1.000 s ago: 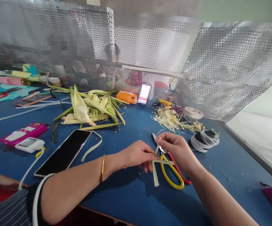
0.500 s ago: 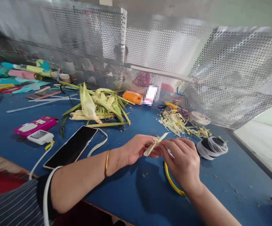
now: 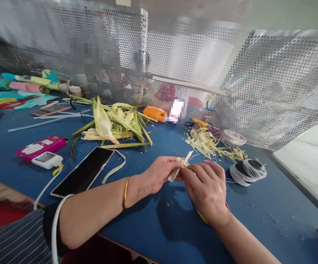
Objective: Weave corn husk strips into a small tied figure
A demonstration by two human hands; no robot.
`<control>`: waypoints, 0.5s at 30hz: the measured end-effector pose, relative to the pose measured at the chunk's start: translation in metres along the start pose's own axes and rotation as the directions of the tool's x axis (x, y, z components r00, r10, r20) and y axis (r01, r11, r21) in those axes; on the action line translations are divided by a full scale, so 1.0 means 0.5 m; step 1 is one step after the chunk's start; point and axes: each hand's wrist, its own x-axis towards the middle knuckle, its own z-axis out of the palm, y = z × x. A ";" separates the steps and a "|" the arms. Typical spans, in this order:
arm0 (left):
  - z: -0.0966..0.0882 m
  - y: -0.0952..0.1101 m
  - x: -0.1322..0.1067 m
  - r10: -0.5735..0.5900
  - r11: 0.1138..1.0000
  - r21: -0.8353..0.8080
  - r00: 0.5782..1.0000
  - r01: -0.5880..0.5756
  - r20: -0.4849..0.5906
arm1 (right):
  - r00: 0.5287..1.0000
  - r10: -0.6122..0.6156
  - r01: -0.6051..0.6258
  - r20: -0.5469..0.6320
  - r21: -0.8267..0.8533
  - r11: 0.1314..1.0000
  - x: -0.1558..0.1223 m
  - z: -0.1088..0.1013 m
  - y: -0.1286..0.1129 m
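Note:
Both hands meet over the blue table (image 3: 153, 234), pinching a folded pale leaf strip (image 3: 179, 168). My left hand (image 3: 159, 175) grips the strip's lower end with closed fingers; a gold bangle sits on that wrist. My right hand (image 3: 206, 190) closes its fingertips on the strip's upper part. Under the right hand lie scissors (image 3: 201, 216) with yellow and red handles, mostly hidden.
A black phone (image 3: 83, 171) and a white strap lie left of my hands. Further left are a pink case (image 3: 40, 146) and a white device (image 3: 47, 160). A pile of green leaves (image 3: 115, 123), leaf scraps (image 3: 212, 143), a thread spool (image 3: 247, 171) and a perforated metal screen (image 3: 230, 80) stand behind.
The crossed strips lying by the scissors were lifted off the table and folded together between both hands. The right hand now covers the scissors. The view shifted slightly.

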 end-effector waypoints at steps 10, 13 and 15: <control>0.000 0.000 -0.007 0.004 0.997 0.077 0.997 0.003 -0.080 | 0.994 -0.109 0.110 -0.026 0.091 0.990 0.000 0.004 -0.018; 0.002 0.003 -0.006 -0.016 0.999 0.032 0.998 0.018 -0.069 | 0.971 0.235 -0.215 -0.042 0.277 0.936 0.001 0.008 -0.011; 0.001 0.006 -0.004 -0.028 1.000 0.008 0.999 0.028 -0.042 | 0.870 0.491 -0.464 0.045 0.413 0.784 0.002 0.012 -0.005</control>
